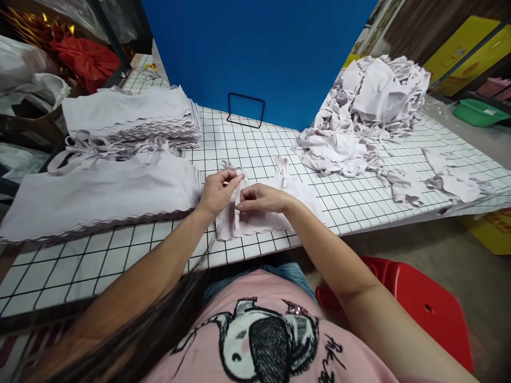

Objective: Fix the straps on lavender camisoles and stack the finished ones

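Observation:
A pale pinkish-white strapped garment (263, 222) lies flat on the gridded tabletop in front of me, near the front edge. My left hand (220, 190) pinches the upper part of one garment strap (237, 201) between thumb and fingers. Lower on that same strap, my right hand (263, 198) is closed with its fingertips at the strap, close to a small slider. The second strap (283, 173) lies bunched at the garment's top right, untouched. My right hand covers part of the garment's middle.
Neat stacks of similar garments (107, 186) stand on the left. A loose heap of them (371, 101) fills the back right, with single pieces (459, 183) nearer the right edge. Behind are a blue panel (259, 53) and black wire frame (246, 125). A red stool (427, 314) stands at lower right.

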`<move>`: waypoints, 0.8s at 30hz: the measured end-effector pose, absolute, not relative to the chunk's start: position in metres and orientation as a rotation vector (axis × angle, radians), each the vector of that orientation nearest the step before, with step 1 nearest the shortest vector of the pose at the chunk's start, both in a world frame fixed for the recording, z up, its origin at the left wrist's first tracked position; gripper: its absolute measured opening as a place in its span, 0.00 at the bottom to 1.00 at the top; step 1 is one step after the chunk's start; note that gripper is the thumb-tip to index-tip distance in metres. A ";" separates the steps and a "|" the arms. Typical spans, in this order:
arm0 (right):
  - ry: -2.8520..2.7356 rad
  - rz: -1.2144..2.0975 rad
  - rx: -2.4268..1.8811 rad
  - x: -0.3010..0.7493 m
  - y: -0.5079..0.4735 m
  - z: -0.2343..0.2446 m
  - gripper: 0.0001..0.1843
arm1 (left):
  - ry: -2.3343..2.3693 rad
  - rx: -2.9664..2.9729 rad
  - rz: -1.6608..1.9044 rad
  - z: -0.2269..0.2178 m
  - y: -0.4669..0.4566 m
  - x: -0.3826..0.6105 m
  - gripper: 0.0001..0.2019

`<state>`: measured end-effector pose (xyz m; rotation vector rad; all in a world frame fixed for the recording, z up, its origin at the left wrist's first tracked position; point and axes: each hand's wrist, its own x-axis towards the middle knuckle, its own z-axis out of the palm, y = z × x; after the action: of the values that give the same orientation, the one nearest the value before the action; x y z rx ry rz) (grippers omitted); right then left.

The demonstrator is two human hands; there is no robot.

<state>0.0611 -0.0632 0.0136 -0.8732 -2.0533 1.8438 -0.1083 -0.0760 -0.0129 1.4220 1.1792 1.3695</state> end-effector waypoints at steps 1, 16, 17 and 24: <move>-2.079 1.885 -0.835 0.062 -0.064 0.015 0.13 | 1.177 1.378 1.392 -0.012 -0.076 -0.108 0.09; -1.979 1.635 -0.928 0.039 -0.055 0.005 0.11 | 0.994 1.067 1.417 0.006 -0.080 -0.105 0.09; -2.065 1.609 -0.925 0.038 -0.054 0.005 0.10 | 0.987 1.063 1.431 0.007 -0.080 -0.105 0.09; -2.234 1.751 -0.843 0.058 -0.059 0.018 0.20 | 1.045 0.980 1.485 0.013 -0.081 -0.109 0.10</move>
<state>0.0581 -0.0587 0.0175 -0.8434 -2.2338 1.7515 -0.1092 -0.0807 0.0129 0.9804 1.0447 1.4848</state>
